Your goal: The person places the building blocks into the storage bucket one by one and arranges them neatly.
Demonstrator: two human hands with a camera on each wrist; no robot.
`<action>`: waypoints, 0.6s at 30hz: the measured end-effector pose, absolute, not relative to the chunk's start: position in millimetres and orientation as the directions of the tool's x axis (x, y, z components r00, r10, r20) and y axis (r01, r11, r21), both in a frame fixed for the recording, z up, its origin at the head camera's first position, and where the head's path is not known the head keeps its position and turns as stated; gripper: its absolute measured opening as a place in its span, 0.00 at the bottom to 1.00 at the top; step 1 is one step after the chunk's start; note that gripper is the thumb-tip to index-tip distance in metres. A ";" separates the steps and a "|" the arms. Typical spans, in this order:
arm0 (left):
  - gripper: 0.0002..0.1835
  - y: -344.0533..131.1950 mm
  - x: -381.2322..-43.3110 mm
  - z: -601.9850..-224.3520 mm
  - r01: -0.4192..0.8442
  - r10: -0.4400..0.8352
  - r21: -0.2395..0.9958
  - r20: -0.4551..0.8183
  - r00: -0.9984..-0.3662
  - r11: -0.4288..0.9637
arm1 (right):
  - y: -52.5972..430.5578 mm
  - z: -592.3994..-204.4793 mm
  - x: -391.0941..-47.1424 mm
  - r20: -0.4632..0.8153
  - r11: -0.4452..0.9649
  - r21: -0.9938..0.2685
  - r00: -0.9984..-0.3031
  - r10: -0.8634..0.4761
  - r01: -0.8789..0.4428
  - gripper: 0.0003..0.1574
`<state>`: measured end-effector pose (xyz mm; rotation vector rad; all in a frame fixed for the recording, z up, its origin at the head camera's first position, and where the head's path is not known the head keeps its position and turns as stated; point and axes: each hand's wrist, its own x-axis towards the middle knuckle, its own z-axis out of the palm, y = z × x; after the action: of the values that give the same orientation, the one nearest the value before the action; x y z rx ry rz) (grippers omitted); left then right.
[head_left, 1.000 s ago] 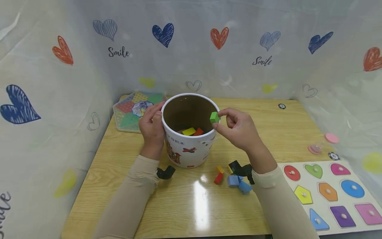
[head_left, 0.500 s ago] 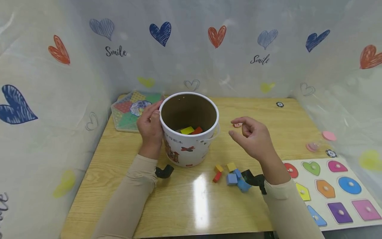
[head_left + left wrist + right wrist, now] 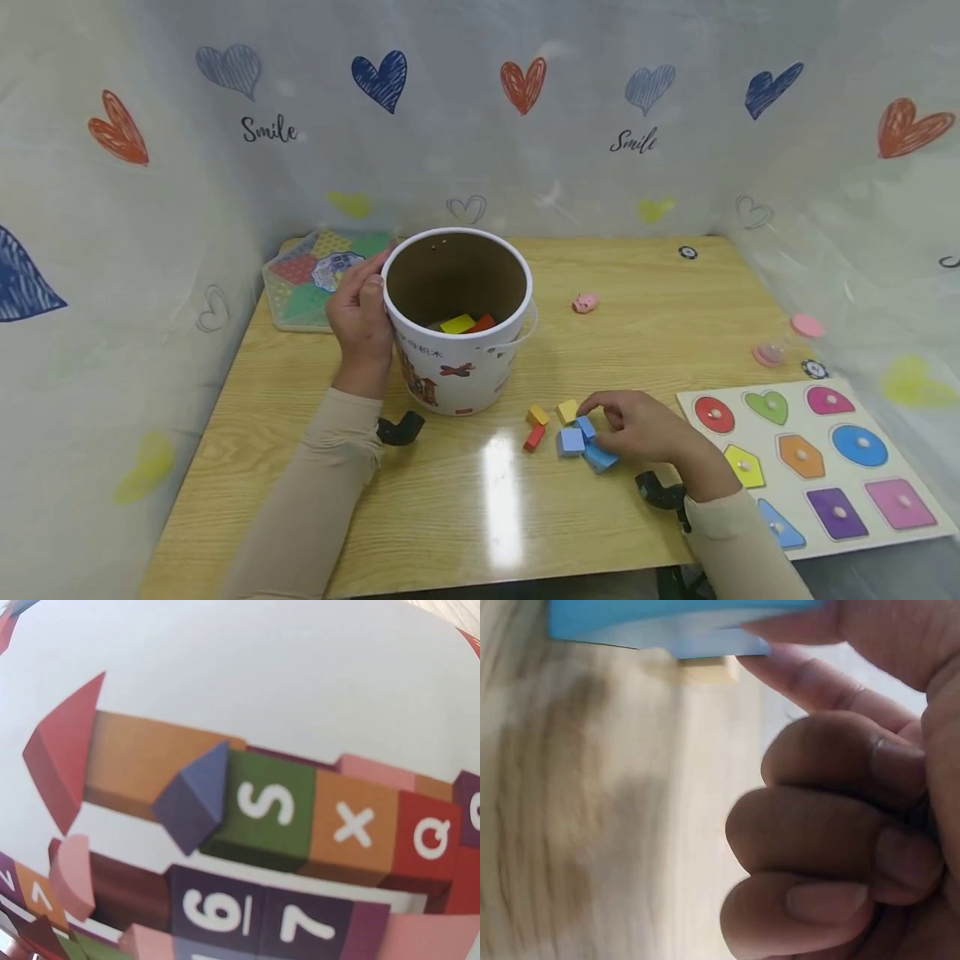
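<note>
My left hand (image 3: 362,321) grips the side of a white bucket (image 3: 450,379) near its rim, thumb toward me. Yellow (image 3: 457,324) and red (image 3: 482,323) blocks lie inside it; the bucket's printed wall (image 3: 247,667) fills the left wrist view. To the right, my right hand (image 3: 637,425) pinches a small blue block (image 3: 585,428) between thumb and index finger, its other fingers curled. Around it on the table lie a blue cube (image 3: 570,442), a larger light-blue block (image 3: 600,457), a yellow block (image 3: 567,411), an orange block (image 3: 537,415) and a red block (image 3: 534,438).
A shape puzzle board (image 3: 806,533) lies at the right edge. Behind it are a pink-capped sand timer (image 3: 770,354) and a round chip (image 3: 814,369). A pink pig figure (image 3: 584,302) stands behind the blocks, and a patterned plastic case (image 3: 303,304) at back left.
The green block has left my right hand and is out of sight. That hand has moved from the bucket's rim down to the blue blocks. My left hand has stayed on the bucket.
</note>
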<state>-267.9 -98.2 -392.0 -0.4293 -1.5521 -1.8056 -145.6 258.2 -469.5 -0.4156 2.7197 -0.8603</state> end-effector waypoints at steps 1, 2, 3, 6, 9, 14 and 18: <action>0.19 -98.7 -267.8 -391.8 0.691 -0.299 0.722 0.652 -0.696 -0.033 | 256.6 -469.4 -147.1 -0.154 0.798 -0.571 -0.929 -0.337 -0.194 0.19; 0.19 -99.0 -267.7 -391.5 0.689 -0.301 0.723 0.649 -0.699 -0.041 | 255.3 -467.8 -148.5 -0.150 0.807 -0.557 -0.932 -0.328 -0.194 0.18; 0.19 -99.2 -267.7 -391.5 0.690 -0.303 0.723 0.647 -0.700 -0.049 | 254.9 -464.5 -149.9 -0.142 0.809 -0.555 -0.937 -0.319 -0.192 0.18; 0.19 -99.9 -268.0 -391.3 0.697 -0.297 0.715 0.653 -0.697 -0.063 | 257.1 -448.3 -155.3 -0.051 0.794 -0.565 -0.951 -0.304 -0.223 0.18; 0.19 -101.6 -268.5 -390.8 0.704 -0.291 0.708 0.663 -0.690 -0.058 | 251.4 -420.8 -165.5 0.157 0.700 -0.640 -0.946 -0.285 -0.317 0.18; 0.19 -104.8 -269.1 -390.5 0.699 -0.289 0.714 0.661 -0.692 -0.039 | 207.5 -371.4 -189.8 0.470 0.381 -0.779 -0.866 -0.170 -0.498 0.20; 0.18 -103.6 -268.9 -391.7 0.693 -0.277 0.721 0.660 -0.698 -0.026 | 171.4 -353.3 -204.1 0.506 0.187 -0.835 -0.856 -0.108 -0.517 0.19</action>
<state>-268.9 -103.6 -391.7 -0.4451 -1.5670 -1.8020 -204.1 171.4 -353.3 -0.7353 2.6549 -2.1302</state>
